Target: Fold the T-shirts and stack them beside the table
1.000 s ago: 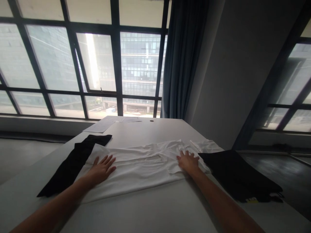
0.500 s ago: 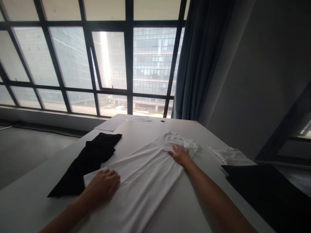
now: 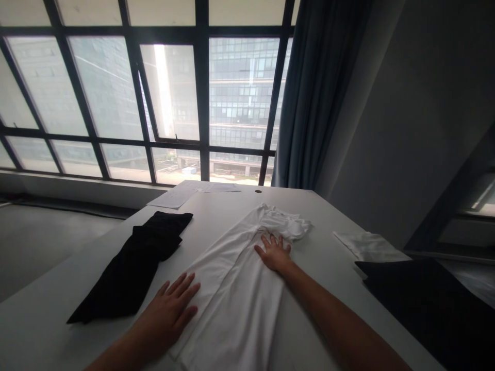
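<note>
A white garment (image 3: pixel 243 288), its kind not clear, lies lengthwise over the white table (image 3: pixel 309 309), bunched at its far end and running out of view at the bottom. My right hand (image 3: pixel 275 253) rests flat on the cloth near that bunched end, fingers spread. At the garment's left edge is my left hand (image 3: pixel 176 306), palm down with fingers stretched out and partly over the cloth. Neither hand grips anything. To the left of the white garment lies a folded black garment (image 3: pixel 127 263).
Paper sheets (image 3: pixel 174 195) lie at the table's far left corner, near a round cable hole (image 3: pixel 258 191). On the right are a folded white cloth (image 3: pixel 373 246) and a large black cloth (image 3: pixel 425 293). Windows and a blue curtain (image 3: pixel 305 103) stand behind.
My left hand has opened its fingers and shifted slightly right, off the garment's left corner, which is now folded inward. My right hand has slid a little left and nearer; the cloth is narrower.
</note>
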Demonstrator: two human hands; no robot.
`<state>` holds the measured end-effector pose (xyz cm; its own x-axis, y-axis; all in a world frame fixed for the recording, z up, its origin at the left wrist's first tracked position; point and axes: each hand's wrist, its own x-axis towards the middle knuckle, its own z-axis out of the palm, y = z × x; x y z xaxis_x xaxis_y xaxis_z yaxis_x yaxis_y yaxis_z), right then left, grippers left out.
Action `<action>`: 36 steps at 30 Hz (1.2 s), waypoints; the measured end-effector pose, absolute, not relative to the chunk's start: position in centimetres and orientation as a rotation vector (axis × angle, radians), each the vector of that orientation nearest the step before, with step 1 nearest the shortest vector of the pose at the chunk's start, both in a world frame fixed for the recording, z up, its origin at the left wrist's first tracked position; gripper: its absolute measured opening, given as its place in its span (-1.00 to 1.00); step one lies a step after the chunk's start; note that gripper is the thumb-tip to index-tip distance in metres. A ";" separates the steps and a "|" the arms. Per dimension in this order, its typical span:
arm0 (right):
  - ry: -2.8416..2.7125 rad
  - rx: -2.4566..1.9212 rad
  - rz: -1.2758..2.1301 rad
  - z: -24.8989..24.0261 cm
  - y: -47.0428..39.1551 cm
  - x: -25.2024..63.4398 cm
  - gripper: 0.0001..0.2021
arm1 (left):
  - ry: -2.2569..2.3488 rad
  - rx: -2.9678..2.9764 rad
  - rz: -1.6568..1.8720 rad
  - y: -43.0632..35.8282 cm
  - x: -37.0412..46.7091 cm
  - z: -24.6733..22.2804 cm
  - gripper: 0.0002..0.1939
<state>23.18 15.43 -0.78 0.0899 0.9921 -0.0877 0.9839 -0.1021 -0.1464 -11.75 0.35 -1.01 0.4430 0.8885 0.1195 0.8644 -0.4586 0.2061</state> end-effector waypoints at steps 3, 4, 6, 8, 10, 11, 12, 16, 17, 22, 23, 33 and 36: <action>-2.161 -2.193 0.141 -0.2 18.4 24.7 -0.29 | 1.385 2.599 0.371 -0.1 -11.2 0.4 -0.53; -2.183 -2.157 0.088 0.1 19.3 25.0 -0.31 | 1.325 2.608 0.393 -0.2 -11.2 0.8 -0.55; -2.165 -2.095 -0.084 0.6 20.3 25.2 -0.38 | 1.233 2.629 0.434 -0.3 -11.1 1.4 -0.57; -2.080 -2.067 -0.286 1.0 20.4 24.9 -0.46 | 1.178 2.651 0.455 -0.4 -11.1 1.7 -0.55; -2.037 -2.062 -0.391 1.3 19.5 24.3 -0.52 | 1.166 2.671 0.438 -0.5 -10.9 1.7 -0.53; -2.044 -2.063 -0.389 1.4 18.7 24.0 -0.53 | 1.173 2.679 0.431 -0.5 -10.8 1.6 -0.53; -2.071 -2.055 -0.353 1.3 17.8 23.8 -0.54 | 1.181 2.687 0.430 -0.6 -10.7 1.5 -0.54; -2.233 -1.887 -0.074 0.6 13.1 25.0 -0.55 | 1.154 2.722 0.483 -1.1 -9.8 1.7 -0.61; -2.269 -1.861 -0.006 0.4 11.9 25.7 -0.53 | 1.133 2.726 0.488 -1.5 -9.4 1.9 -0.64; -2.294 -2.023 0.029 0.5 7.0 30.6 -0.46 | 0.939 2.691 0.406 -4.3 -5.7 3.7 -0.67; -2.284 -2.050 -0.029 0.8 6.3 31.5 -0.47 | 0.873 2.671 0.384 -5.0 -4.9 4.2 -0.66; -2.273 -2.070 0.049 1.9 -1.0 37.8 -0.37 | 0.742 2.486 0.369 -3.1 -4.0 4.9 -0.61; -2.320 -1.898 0.246 2.7 -2.8 38.1 -0.37 | 0.885 2.570 0.385 -1.3 -3.5 3.7 -0.71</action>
